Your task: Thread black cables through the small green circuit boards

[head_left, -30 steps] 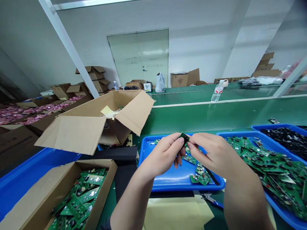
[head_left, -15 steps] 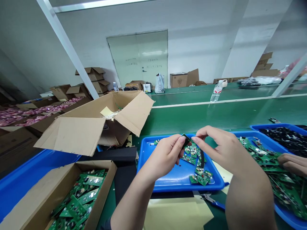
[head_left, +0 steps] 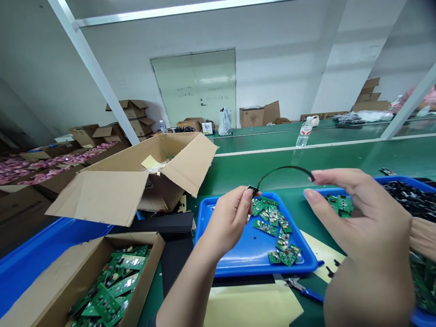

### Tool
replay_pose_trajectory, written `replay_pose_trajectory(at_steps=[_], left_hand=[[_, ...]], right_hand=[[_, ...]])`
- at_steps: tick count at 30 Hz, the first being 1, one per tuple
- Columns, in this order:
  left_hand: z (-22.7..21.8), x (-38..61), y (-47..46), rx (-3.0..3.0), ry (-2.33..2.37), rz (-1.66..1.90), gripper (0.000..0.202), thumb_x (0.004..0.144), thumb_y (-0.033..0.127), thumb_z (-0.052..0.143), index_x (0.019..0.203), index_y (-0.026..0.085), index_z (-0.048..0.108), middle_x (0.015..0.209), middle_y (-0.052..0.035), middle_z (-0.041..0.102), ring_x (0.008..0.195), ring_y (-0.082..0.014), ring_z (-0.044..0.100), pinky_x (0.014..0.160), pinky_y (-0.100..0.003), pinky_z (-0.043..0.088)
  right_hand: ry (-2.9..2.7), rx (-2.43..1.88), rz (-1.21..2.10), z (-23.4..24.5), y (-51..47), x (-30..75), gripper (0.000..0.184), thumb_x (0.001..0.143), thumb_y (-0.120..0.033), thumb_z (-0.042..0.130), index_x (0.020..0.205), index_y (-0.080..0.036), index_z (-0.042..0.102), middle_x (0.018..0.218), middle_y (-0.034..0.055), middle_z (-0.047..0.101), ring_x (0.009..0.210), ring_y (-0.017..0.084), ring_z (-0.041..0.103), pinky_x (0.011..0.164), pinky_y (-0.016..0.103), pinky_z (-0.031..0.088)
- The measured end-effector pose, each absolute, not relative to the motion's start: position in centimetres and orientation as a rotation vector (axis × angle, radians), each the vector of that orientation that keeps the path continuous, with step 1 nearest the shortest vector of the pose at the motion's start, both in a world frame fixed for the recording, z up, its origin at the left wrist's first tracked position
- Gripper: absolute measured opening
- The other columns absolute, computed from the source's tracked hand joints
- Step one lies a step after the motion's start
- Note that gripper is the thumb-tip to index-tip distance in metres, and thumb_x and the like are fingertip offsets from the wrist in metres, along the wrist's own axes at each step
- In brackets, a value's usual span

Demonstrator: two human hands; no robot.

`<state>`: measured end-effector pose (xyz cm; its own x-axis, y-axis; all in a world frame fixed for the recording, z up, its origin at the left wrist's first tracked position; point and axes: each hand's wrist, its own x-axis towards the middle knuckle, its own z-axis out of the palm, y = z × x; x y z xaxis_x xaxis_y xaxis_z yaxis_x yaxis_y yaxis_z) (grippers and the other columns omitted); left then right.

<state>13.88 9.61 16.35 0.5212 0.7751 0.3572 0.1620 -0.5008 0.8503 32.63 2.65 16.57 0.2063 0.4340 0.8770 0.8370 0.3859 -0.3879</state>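
My left hand (head_left: 230, 218) pinches a small circuit board (head_left: 252, 189) between thumb and fingers, above the blue tray (head_left: 235, 268). From that board a thin black strip (head_left: 282, 168) arcs up and over to the right. Its far end meets the index fingertip of my right hand (head_left: 361, 213), whose thumb and index finger are apart. Whether the strip sticks to that finger or only touches it, I cannot tell. Several green circuit boards (head_left: 265, 228) lie in the tray's right half, below the strip.
An open carton (head_left: 151, 268) full of green boards stands at left, with a larger carton (head_left: 112, 188) behind it. Blue-handled pliers (head_left: 304, 290) lie before the tray beside yellow paper (head_left: 252, 302). At right are another person's hand (head_left: 424, 236) and a tray of black parts (head_left: 405, 195).
My right hand has moved right, away from my left, and its fingers have parted. The black strip, hanging down before, now arches between the hands. The other person's hand has shifted.
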Motion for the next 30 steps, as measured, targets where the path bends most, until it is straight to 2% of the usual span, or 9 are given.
replay_pose_trajectory(at_steps=[2,4,8,11,14,18,22,27,30], left_hand=[[16.1,14.0,9.7,1.991,0.766,1.027,0.045,0.099,0.048,0.032,0.078,0.017,0.058,0.063,0.0013,0.047,0.054,-0.0105,0.045,0.049,-0.022,0.037],[16.1,14.1,9.7,2.059,0.748,1.047,0.046,0.099,0.047,0.032,0.079,0.017,0.060,0.065,0.0001,0.049,0.057,-0.0117,0.046,0.051,-0.023,0.039],[16.2,14.2,9.6,2.252,0.706,1.095,0.041,0.101,0.039,0.032,0.089,0.017,0.065,0.069,-0.0027,0.055,0.066,-0.0153,0.052,0.062,-0.027,0.044],[16.2,14.0,9.7,2.335,0.679,1.179,0.038,0.101,0.034,0.033,0.105,0.016,0.066,0.073,-0.0040,0.059,0.071,-0.0162,0.055,0.067,-0.028,0.046],[16.0,13.8,9.9,2.347,0.693,1.321,0.038,0.102,0.032,0.032,0.115,0.014,0.064,0.076,-0.0046,0.061,0.072,-0.0157,0.057,0.068,-0.027,0.046],[15.9,13.6,10.0,2.393,0.707,1.384,0.038,0.102,0.030,0.033,0.116,0.013,0.063,0.081,-0.0060,0.064,0.075,-0.0155,0.059,0.069,-0.026,0.047],[15.9,13.8,9.9,2.480,0.648,1.345,0.036,0.101,0.028,0.035,0.119,0.011,0.062,0.091,-0.0099,0.067,0.080,-0.0170,0.061,0.071,-0.027,0.050],[15.8,13.7,10.0,2.530,0.687,1.377,0.036,0.101,0.028,0.035,0.122,0.014,0.061,0.084,-0.0070,0.064,0.077,-0.0162,0.059,0.069,-0.027,0.050],[15.9,13.5,10.2,2.543,0.668,1.430,0.035,0.101,0.028,0.034,0.120,0.015,0.061,0.081,-0.0055,0.064,0.074,-0.0149,0.058,0.067,-0.026,0.049]], right_hand=[[-1.570,-1.284,-0.261,16.7,2.2,32.3,0.008,0.086,-0.030,0.062,0.088,-0.023,0.065,0.081,0.0034,0.068,0.073,0.019,0.066,0.067,0.032,0.056],[-1.675,-1.312,-0.100,16.5,2.4,31.7,0.014,0.089,-0.033,0.060,0.084,-0.022,0.067,0.073,0.0018,0.068,0.064,0.016,0.064,0.059,0.027,0.054],[-1.555,-1.414,-0.029,15.8,3.5,30.3,0.032,0.092,-0.042,0.055,0.103,-0.018,0.071,0.075,0.0043,0.070,0.061,0.015,0.063,0.057,0.027,0.054],[-1.515,-1.588,-0.043,15.5,4.2,30.8,0.050,0.090,-0.053,0.053,0.120,-0.015,0.067,0.066,0.0029,0.068,0.051,0.015,0.060,0.048,0.027,0.050],[-1.451,-1.676,-0.042,15.5,4.5,32.4,0.060,0.087,-0.057,0.056,0.128,-0.014,0.062,0.068,0.0052,0.072,0.053,0.018,0.065,0.047,0.028,0.050],[-1.506,-1.515,0.224,15.8,4.5,32.9,0.039,0.087,-0.051,0.059,0.097,-0.018,0.075,0.078,0.0081,0.076,0.066,0.021,0.071,0.057,0.030,0.058],[-1.562,-1.206,0.525,15.9,4.5,30.3,0.031,0.087,-0.044,0.061,0.102,-0.020,0.074,0.089,0.0064,0.077,0.077,0.020,0.073,0.067,0.030,0.061],[-1.375,-1.370,0.302,15.8,5.0,30.3,0.030,0.084,-0.044,0.064,0.094,-0.018,0.074,0.082,0.0074,0.076,0.068,0.021,0.071,0.058,0.031,0.060],[-1.284,-1.505,0.222,15.9,5.2,32.6,0.031,0.079,-0.047,0.067,0.087,-0.019,0.075,0.076,0.0072,0.075,0.068,0.023,0.072,0.060,0.034,0.059]])
